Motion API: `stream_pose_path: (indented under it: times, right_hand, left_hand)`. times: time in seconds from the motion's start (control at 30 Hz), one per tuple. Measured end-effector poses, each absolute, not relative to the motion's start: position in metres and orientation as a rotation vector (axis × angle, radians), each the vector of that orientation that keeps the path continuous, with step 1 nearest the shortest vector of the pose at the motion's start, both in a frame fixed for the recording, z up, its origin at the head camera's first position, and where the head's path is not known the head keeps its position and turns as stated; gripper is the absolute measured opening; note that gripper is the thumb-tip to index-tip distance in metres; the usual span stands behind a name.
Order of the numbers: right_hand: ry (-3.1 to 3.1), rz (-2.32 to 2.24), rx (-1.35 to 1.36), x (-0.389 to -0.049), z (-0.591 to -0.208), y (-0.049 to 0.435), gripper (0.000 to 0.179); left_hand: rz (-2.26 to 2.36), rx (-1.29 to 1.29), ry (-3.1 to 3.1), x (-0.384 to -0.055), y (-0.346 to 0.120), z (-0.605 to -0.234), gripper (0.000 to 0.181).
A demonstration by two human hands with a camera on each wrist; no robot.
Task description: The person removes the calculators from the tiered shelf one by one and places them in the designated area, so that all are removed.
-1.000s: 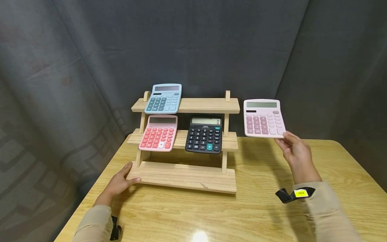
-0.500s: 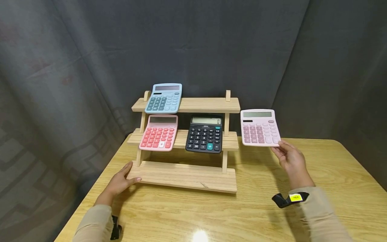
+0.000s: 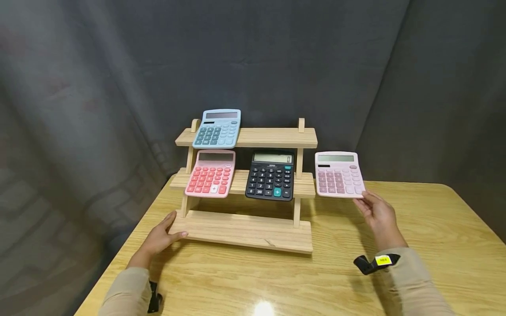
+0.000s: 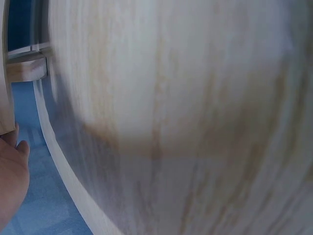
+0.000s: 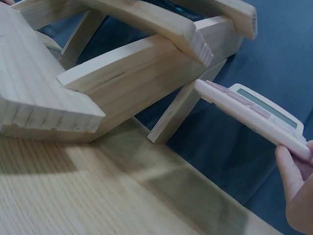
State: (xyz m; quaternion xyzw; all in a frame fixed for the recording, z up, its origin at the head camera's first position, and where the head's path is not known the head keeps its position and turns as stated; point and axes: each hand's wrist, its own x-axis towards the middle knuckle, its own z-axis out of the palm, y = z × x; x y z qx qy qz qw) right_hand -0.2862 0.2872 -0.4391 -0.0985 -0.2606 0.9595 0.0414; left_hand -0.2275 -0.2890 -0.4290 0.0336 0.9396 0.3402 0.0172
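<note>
My right hand (image 3: 379,217) pinches a pale pink calculator (image 3: 339,174) by its lower right corner. The calculator is held up in the air just right of the stand's middle shelf, keys and screen facing me. In the right wrist view its thin edge shows, with the thumb (image 5: 289,171) underneath. My left hand (image 3: 158,239) grips the left end of the bottom board of a three-tier wooden display stand (image 3: 245,230), thumb at the front edge. A light blue calculator (image 3: 217,128) leans on the top tier. On the middle tier are a coral-pink calculator (image 3: 211,173) and a black calculator (image 3: 270,175).
The stand rests on a wood-grain table (image 3: 237,281), and a dark grey curtain (image 3: 296,66) hangs behind it. Wooden side supports (image 5: 132,63) slope up between the tiers. Bare table lies to the right of the stand.
My right hand has lowered the pale pink calculator and brought it a little left, closer to the middle tier. The left hand keeps its grip on the stand. The head view has shifted slightly.
</note>
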Motion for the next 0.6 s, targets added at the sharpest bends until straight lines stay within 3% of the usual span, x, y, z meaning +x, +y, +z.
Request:
stream_pose_path:
  times: [0.1,0.3,0.6]
  right_hand:
    - [-0.829,2.921,-0.273,-0.296,-0.458,0.298,0.02]
    - [-0.757,2.979,-0.34,-0.261,-0.407,0.266,0.021]
    - [-0.818,2.969,-0.398,-0.262,-0.409,0.255,0.029]
  left_hand:
    - [1.065,0.106,2.917,-0.228,-0.287,-0.43,0.094]
    - [1.06,0.094,2.917,-0.227,-0.289,-0.428,0.094]
    - [1.034,0.091,2.92,-0.227,-0.289,-0.428,0.094]
